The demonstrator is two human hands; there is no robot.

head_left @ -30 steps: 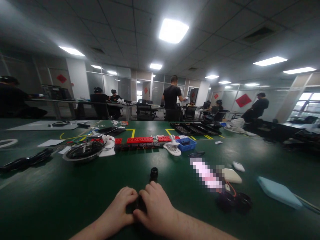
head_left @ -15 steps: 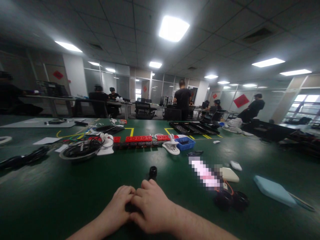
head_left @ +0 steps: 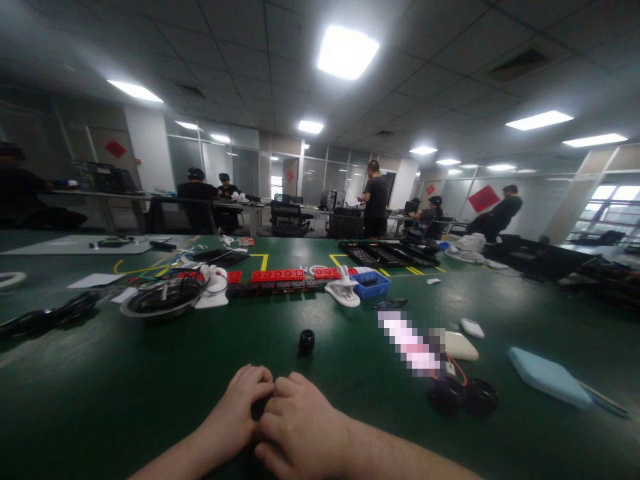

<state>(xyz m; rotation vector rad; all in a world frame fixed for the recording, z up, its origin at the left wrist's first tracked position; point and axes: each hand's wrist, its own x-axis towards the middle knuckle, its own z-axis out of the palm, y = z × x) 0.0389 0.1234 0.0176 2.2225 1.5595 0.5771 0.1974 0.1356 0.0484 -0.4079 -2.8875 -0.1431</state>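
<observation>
My left hand (head_left: pixel 240 410) and my right hand (head_left: pixel 305 427) meet low in the middle, just over the green table. Both have their fingers curled and pressed close to each other. A dark gap shows between them, but what they hold, if anything, is hidden behind the knuckles. A small black ribbed cylinder (head_left: pixel 307 341) stands on the table just beyond my right hand's fingers, touched by neither hand.
To the right lie a pair of black round parts (head_left: pixel 463 395) with orange wires, a cream case (head_left: pixel 460 346) and a light-blue case (head_left: pixel 549 377). Farther back are a blue bin (head_left: pixel 371 285), a white clip stand (head_left: pixel 344 293), red blocks (head_left: pixel 277 275) and a round metal tray (head_left: pixel 131 313).
My right hand has drawn slightly down toward me, so the black cylinder now shows whole. In the background, a standing person has turned and shifted right.
</observation>
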